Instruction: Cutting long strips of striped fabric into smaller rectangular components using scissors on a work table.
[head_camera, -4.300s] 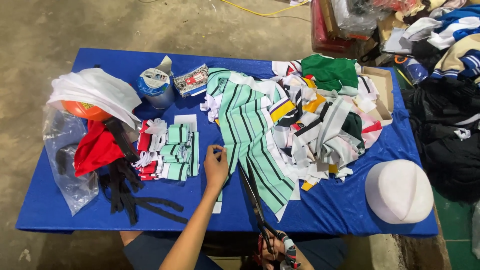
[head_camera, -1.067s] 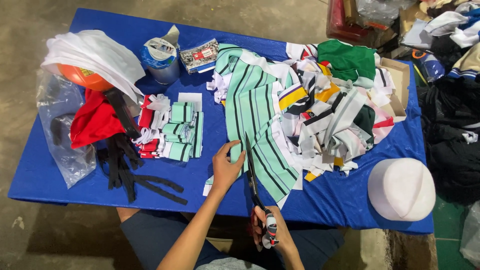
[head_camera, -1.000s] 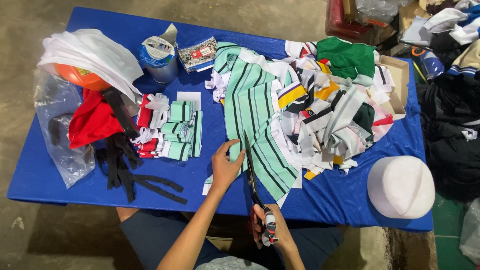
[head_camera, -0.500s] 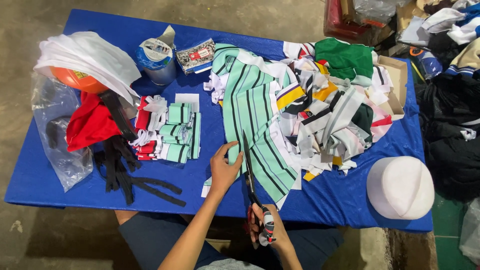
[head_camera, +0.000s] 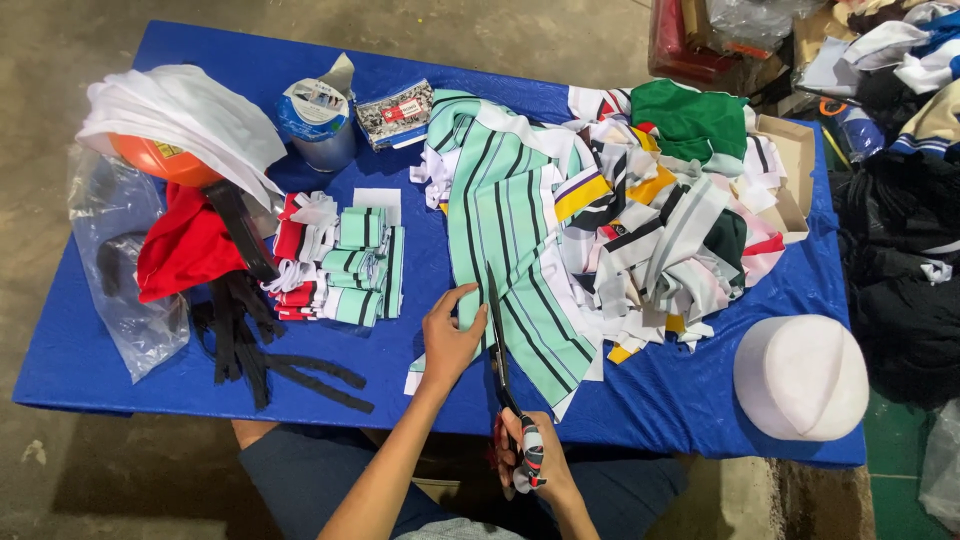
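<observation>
Currently the right hand (head_camera: 528, 462) is clenched around the taped handles of a pair of long black scissors (head_camera: 500, 345), just off the near edge of the blue table (head_camera: 700, 400). The blades point away from the person and lie along the left edge of a mint-green striped fabric piece (head_camera: 510, 250); how far the blades are parted cannot be told.

The left hand (head_camera: 447, 335) rests flat on the table, palm down, fingers pressing the near left edge of the same fabric just beside the blades. It grasps nothing; it pins the cloth in place.

The striped fabric runs from the near table edge toward the far side, where it meets a mixed heap of cloth scraps (head_camera: 670, 230) in white, green, yellow, black and red.

Status of work, judged from the layout:
- Done: a stack of small cut and folded pieces (head_camera: 345, 265), mint-striped and red-and-white, lies left of the left hand. A few black strips (head_camera: 300, 370) lie near the front left.
- In hand: the long striped piece appears only partly trimmed along its left edge.
- Left: the large scrap heap on the right seems unsorted and uncut.

Further out stand a cylindrical container (head_camera: 318, 115), a clear plastic bag (head_camera: 120, 270), a red cloth (head_camera: 185, 250) and a white cap (head_camera: 800, 375).
</observation>
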